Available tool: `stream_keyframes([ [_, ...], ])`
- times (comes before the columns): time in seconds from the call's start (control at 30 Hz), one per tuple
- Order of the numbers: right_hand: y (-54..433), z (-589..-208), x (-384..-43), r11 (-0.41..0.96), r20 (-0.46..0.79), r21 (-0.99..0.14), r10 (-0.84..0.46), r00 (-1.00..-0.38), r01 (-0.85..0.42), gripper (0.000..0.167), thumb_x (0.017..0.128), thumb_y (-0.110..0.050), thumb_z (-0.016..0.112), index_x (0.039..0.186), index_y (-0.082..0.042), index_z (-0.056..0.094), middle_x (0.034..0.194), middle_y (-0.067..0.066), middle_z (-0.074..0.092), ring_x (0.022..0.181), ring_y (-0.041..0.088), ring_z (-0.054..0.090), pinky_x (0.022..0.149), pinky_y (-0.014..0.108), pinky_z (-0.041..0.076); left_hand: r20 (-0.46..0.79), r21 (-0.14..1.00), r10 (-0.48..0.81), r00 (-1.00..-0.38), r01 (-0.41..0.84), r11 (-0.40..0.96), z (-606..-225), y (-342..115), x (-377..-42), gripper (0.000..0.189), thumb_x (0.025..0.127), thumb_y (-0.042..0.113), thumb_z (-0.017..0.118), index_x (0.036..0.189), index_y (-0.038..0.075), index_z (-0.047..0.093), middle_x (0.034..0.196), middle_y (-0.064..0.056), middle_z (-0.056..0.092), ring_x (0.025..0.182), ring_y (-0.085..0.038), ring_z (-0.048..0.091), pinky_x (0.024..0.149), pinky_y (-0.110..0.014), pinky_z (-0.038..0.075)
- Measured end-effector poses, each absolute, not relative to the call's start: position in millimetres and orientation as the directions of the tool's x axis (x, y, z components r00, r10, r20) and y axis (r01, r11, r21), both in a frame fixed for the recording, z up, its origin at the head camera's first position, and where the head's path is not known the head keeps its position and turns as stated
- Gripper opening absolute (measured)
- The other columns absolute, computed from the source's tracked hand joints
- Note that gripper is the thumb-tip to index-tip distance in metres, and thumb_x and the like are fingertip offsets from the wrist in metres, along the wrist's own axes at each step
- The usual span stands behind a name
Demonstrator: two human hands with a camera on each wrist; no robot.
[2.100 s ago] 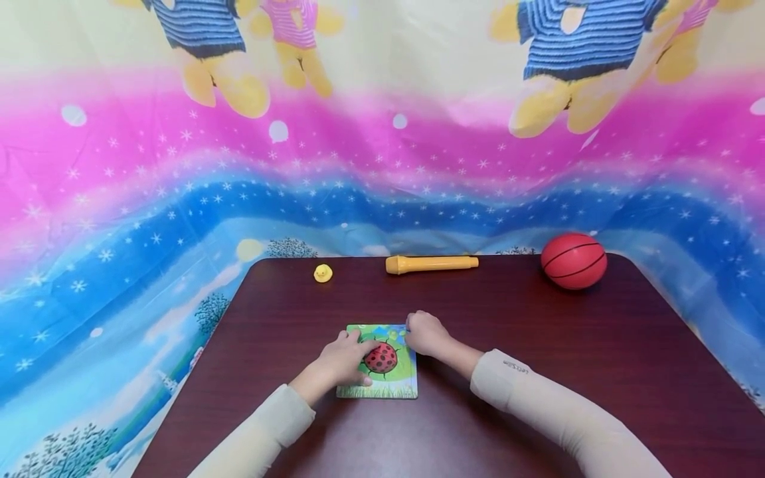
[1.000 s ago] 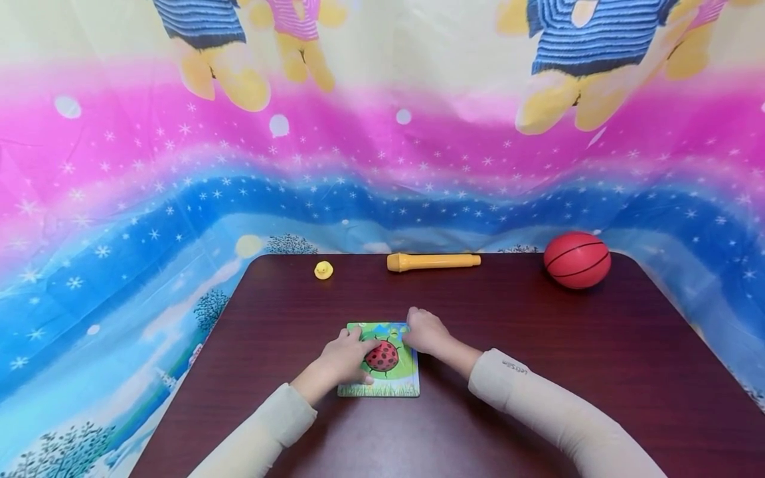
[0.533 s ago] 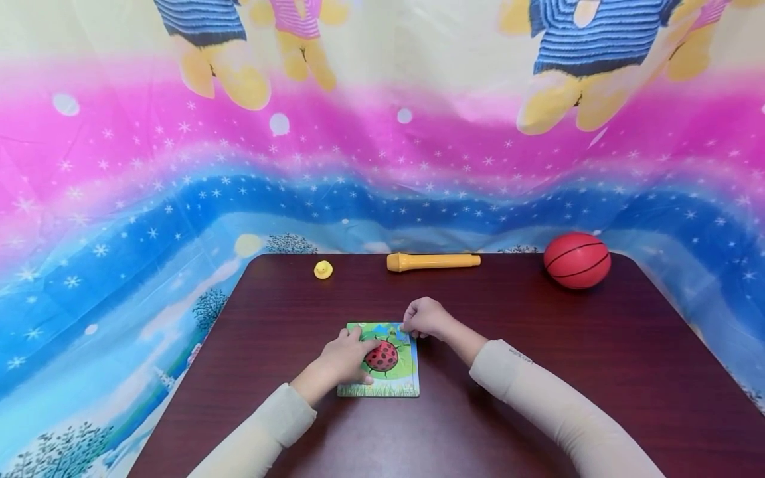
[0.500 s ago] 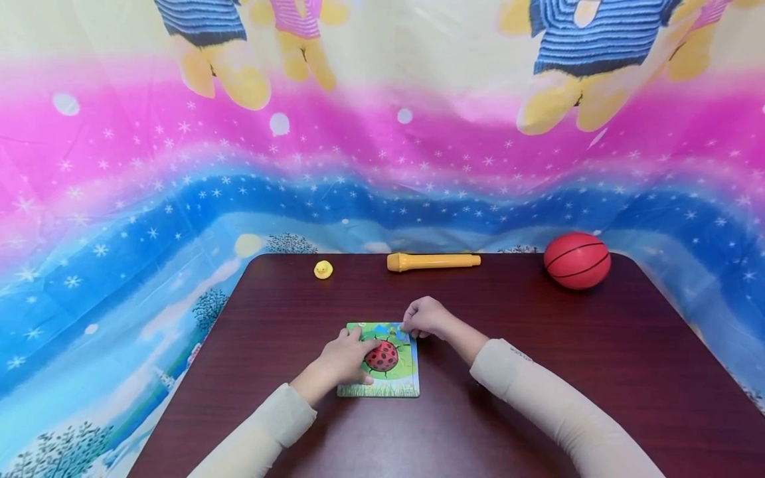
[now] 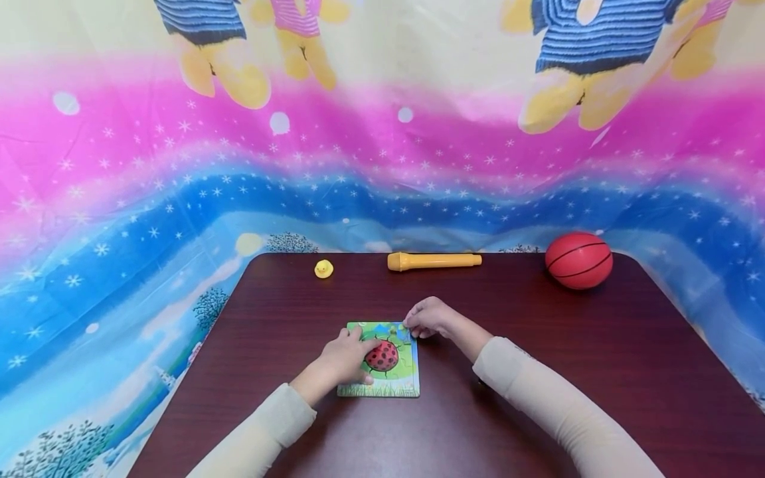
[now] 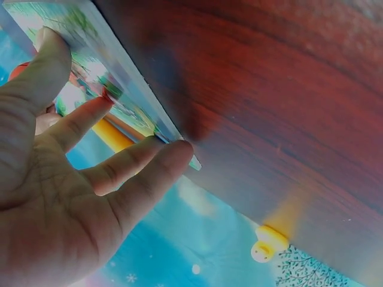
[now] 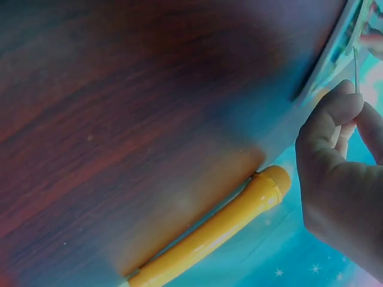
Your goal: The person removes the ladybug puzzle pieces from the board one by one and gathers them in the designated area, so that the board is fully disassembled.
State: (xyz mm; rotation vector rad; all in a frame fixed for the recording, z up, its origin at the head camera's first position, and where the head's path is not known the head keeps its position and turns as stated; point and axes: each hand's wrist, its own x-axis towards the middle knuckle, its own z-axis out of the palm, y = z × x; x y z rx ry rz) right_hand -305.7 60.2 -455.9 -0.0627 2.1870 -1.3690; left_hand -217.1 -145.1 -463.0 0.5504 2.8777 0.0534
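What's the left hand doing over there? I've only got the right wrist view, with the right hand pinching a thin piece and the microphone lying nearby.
Observer: In the head view, the left hand is spread over the left part of the board.

Operator: And what's the main picture on that board? I only get it as a slanted sliver at the edge of my view.

Observer: A red ladybird with black spots, plain to see in the head view.
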Motion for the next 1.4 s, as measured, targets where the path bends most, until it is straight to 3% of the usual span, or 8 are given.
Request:
stream_keyframes([
  [0.17, 59.9, -461.2, -304.8, 0.508, -0.394, -0.837, -0.295, -0.871, 0.206, 0.008, 0.085, -0.006, 0.067, 0.085, 0.0, 0.071, 0.067, 0.009, 0.064, 0.058, 0.017, 0.061, 0.055, 0.029, 0.052, -0.222, 0.027, 0.41, -0.885, 0.415, 0.909, -463.3, -139.9, -208.0, 0.069, 0.081, 0.04, 0.071, 0.141, 0.043, 0.036, 0.133, -0.024, 0.044, 0.117, -0.042, 0.05, 0.057, -0.034, 0.051],
  [0.33, 59.8, -467.3, -306.3, 0.523, -0.387, -0.829, -0.281, -0.878, 0.198, 0.006, 0.085, -0.006, 0.067, 0.083, -0.001, 0.07, 0.065, 0.007, 0.063, 0.057, 0.015, 0.061, 0.053, 0.027, 0.051, -0.308, 0.01, 0.38, -0.872, 0.396, 0.918, -460.1, -134.2, -202.3, 0.06, 0.089, 0.033, 0.064, 0.139, 0.051, 0.037, 0.144, -0.03, 0.03, 0.128, -0.048, 0.039, 0.045, -0.027, 0.043],
  [0.53, 59.8, -466.8, -307.2, 0.502, -0.374, -0.844, -0.299, -0.878, 0.188, 0.006, 0.084, -0.007, 0.067, 0.083, -0.001, 0.07, 0.064, 0.007, 0.063, 0.055, 0.014, 0.06, 0.052, 0.025, 0.051, -0.34, 0.005, 0.376, -0.862, 0.398, 0.917, -456.1, -130.9, -202.3, 0.059, 0.09, 0.032, 0.063, 0.139, 0.05, 0.037, 0.145, -0.03, 0.029, 0.129, -0.048, 0.037, 0.045, -0.027, 0.043],
  [0.77, 69.7, -442.7, -311.3, 0.479, -0.311, -0.867, -0.308, -0.899, 0.136, 0.011, 0.086, -0.011, 0.066, 0.088, -0.001, 0.07, 0.08, 0.012, 0.067, 0.067, 0.02, 0.063, 0.069, 0.038, 0.055, -0.342, 0.016, 0.368, -0.865, 0.386, 0.922, -450.8, -127.7, -205.3, 0.06, 0.089, 0.031, 0.065, 0.139, 0.049, 0.038, 0.145, -0.03, 0.03, 0.129, -0.048, 0.037, 0.046, -0.027, 0.043],
  [0.9, 96.8, -434.9, -315.2, 0.475, -0.283, -0.873, -0.3, -0.911, 0.115, 0.014, 0.088, -0.011, 0.064, 0.094, 0.001, 0.07, 0.085, 0.013, 0.067, 0.071, 0.02, 0.063, 0.076, 0.042, 0.054, -0.36, 0.012, 0.347, -0.866, 0.368, 0.93, -453.0, -127.6, -203.9, 0.061, 0.089, 0.032, 0.064, 0.14, 0.051, 0.035, 0.147, -0.028, 0.028, 0.131, -0.046, 0.036, 0.046, -0.026, 0.042],
  [1.03, 142.8, -440.0, -318.3, 0.466, -0.29, -0.874, -0.273, -0.917, 0.138, 0.018, 0.088, -0.009, 0.064, 0.1, 0.004, 0.068, 0.08, 0.009, 0.067, 0.069, 0.016, 0.062, 0.073, 0.039, 0.055, -0.378, 0.017, 0.341, -0.861, 0.361, 0.932, -458.0, -129.6, -200.0, 0.063, 0.088, 0.033, 0.065, 0.14, 0.052, 0.034, 0.147, -0.027, 0.029, 0.13, -0.045, 0.037, 0.045, -0.026, 0.041],
  [1.23, 222.3, -439.4, -322.6, 0.449, -0.328, -0.869, -0.206, -0.922, 0.209, 0.026, 0.087, -0.009, 0.065, 0.106, 0.009, 0.064, 0.073, 0.003, 0.066, 0.066, 0.011, 0.062, 0.066, 0.03, 0.055, -0.28, 0.072, 0.378, -0.882, 0.374, 0.925, -460.5, -134.0, -201.4, 0.074, 0.084, 0.031, 0.071, 0.145, 0.04, 0.031, 0.141, -0.029, 0.037, 0.125, -0.045, 0.044, 0.055, -0.034, 0.05],
  [1.4, 276.8, -439.9, -322.9, 0.471, -0.372, -0.842, -0.157, -0.915, 0.261, 0.027, 0.09, -0.011, 0.062, 0.108, 0.008, 0.063, 0.074, -0.001, 0.065, 0.067, 0.01, 0.062, 0.066, 0.029, 0.054, -0.194, 0.076, 0.346, -0.918, 0.338, 0.938, -462.2, -137.4, -205.4, 0.093, 0.076, 0.04, 0.078, 0.15, 0.023, 0.024, 0.141, -0.022, 0.041, 0.128, -0.04, 0.042, 0.081, -0.049, 0.05],
])
